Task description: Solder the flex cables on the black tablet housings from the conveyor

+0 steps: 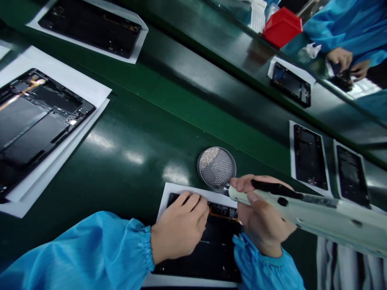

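My right hand (263, 213) is wrapped round a pale green electric screwdriver (320, 213), its tip pointing left over a round metal screw tray (222, 165). Small screws fill part of the tray's dimpled surface, mostly at its upper left. Below lies an opened tablet (211, 249) with a black inside, resting on a white sheet (160, 205). My left hand (184, 225) lies over the tablet's upper left part, fingers bent down onto its top edge. Whether those fingertips pinch anything is hidden.
A larger opened tablet (42, 117) lies on white sheets at left, another (90, 24) at top left. More opened devices (311, 157) lie along the line at right. Across it, a co-worker's hands (341, 60) handle a dark device near a red bin (282, 26).
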Demonstrator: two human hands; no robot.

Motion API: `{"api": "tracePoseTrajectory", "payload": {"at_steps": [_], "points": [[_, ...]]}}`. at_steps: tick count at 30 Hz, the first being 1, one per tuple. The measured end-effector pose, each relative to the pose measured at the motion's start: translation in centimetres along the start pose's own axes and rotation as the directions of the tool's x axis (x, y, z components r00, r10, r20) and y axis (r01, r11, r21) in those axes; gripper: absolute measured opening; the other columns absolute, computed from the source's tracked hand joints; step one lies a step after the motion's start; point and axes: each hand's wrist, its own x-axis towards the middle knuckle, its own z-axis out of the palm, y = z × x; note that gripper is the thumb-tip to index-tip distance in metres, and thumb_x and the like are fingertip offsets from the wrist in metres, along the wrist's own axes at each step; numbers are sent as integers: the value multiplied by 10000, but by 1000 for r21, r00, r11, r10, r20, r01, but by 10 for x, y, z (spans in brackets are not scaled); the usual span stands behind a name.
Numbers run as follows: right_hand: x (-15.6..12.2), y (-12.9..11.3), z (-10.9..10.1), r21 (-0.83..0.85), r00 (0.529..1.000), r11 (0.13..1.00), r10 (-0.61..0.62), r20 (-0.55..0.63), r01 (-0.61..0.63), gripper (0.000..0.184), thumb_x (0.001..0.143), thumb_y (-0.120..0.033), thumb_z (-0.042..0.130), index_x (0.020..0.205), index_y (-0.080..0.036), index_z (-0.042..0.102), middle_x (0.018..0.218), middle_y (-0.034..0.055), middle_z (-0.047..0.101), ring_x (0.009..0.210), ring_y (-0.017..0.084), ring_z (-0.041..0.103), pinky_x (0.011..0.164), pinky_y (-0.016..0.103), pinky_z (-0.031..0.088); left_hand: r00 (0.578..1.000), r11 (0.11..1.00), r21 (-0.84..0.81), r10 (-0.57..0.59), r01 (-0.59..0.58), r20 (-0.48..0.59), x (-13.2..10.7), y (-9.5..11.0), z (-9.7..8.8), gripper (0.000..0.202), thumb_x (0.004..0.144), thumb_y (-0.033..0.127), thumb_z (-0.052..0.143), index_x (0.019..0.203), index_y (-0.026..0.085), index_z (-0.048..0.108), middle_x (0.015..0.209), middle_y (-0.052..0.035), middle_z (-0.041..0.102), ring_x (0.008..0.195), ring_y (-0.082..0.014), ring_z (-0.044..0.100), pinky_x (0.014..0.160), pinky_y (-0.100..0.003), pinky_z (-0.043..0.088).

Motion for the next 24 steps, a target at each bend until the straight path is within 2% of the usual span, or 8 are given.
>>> {"api": "tracePoseTrajectory", "payload": {"at_steps": [4,7,15,24], "points": [[-5,-20,-5,45,999,998,34,-39,-32,328,737,-120,645,1045,-218,698,725,2,578,731,172,575,735,392,518,1000,1000,-8,13,-13,-5,0,0,1,392,988,269,496,1272,32,626,1279,-169,588,1132,-321,541,1012,-477,397],[-12,-28,-4,49,997,996,69,20,-70,319,741,-108,657,1038,-215,704,727,-1,566,719,159,556,714,372,515,1000,1000,-29,10,-10,-8,0,0,2,391,969,253,518,1269,26,625,1276,-174,584,1131,-322,535,1003,-474,408],[-29,-17,2,-9,972,992,125,200,-126,307,808,-108,641,1090,-222,683,785,20,611,747,184,581,719,411,530,999,997,-75,-29,27,-34,0,1,1,394,947,241,541,1253,7,622,1208,-172,578,1116,-319,526,997,-464,414],[-29,-12,3,-40,971,994,113,211,-107,329,804,-98,618,1095,-237,681,766,22,609,720,194,577,678,435,524,999,997,-67,-41,39,-17,3,0,-2,349,950,240,524,1193,20,641,1178,-168,570,1092,-312,518,972,-462,415]]}}
